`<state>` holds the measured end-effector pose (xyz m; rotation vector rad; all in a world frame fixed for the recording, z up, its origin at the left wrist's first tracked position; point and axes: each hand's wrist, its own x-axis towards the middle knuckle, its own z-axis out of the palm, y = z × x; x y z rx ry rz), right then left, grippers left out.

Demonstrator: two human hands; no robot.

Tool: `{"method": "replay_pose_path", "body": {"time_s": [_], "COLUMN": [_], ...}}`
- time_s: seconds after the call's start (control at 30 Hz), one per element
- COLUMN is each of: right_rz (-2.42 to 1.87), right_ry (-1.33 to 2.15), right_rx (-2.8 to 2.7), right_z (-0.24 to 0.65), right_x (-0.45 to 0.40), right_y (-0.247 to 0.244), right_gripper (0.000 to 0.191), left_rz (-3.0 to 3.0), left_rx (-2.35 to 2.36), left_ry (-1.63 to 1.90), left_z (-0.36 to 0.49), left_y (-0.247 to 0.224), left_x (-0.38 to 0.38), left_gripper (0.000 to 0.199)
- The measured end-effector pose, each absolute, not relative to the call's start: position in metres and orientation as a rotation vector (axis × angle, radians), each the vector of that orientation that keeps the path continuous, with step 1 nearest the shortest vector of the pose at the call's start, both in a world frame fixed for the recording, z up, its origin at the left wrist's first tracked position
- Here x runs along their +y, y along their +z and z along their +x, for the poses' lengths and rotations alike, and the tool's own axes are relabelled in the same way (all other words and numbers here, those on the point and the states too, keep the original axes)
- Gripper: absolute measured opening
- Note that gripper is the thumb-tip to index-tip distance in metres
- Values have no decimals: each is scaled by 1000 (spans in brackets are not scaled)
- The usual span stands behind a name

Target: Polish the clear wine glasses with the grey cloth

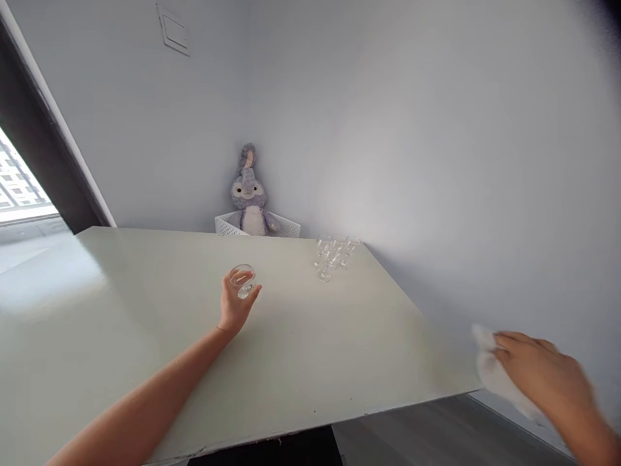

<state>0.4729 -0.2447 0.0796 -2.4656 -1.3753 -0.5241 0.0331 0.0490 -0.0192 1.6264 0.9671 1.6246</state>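
Note:
My left hand [235,304] reaches out over the pale table [145,323] and grips a small clear glass [242,279] near the table's middle. My right hand [543,372] is off the table's right edge, close to the wall, and holds a crumpled white cloth [495,375]. A cluster of several clear stemmed glasses [334,255] stands at the table's far right corner, apart from both hands.
A grey and white plush rabbit [250,194] sits in a white perforated basket [286,226] behind the table's far edge. A white wall runs along the right. A dark window frame [43,142] is at the left.

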Motion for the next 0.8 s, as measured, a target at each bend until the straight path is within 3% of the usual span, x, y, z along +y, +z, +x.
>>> {"method": "replay_pose_path", "body": {"time_s": [0.17,0.23,0.3,0.43,0.53,0.6,0.7,0.8], "right_rz": [-2205,-1941,-1651,-1681,-1606,-1533,-1456,-1540], "right_ry": [-286,-7,247,186,355,444,432,313], "right_rx": [-1814,-2105,-2322,-2015,-2026,-2061,-1994,-1728], "right_z": [362,306,261,211,189,180,184,219], "right_x": [-134,-109,-89,-44,-13,-1,4,4], "right_y": [53,47,47,47,35,23,8,2], "right_gripper": [22,17,29,30,31,22,13,20], "left_rz": [1648,1663,1702,1825,1921,1961,2013,2115], "left_rx": [945,953,1003,1028,856,768,759,875], "left_ry": [1628,1634,1631,1610,1561,1513,1436,1277], "left_z": [31,29,28,31,37,40,43,44], "left_y": [-16,-15,-15,-13,-12,-12,-15,-23], "left_x": [45,46,46,39,28,22,18,20], "left_gripper": [47,46,46,45,44,46,65,79]}}
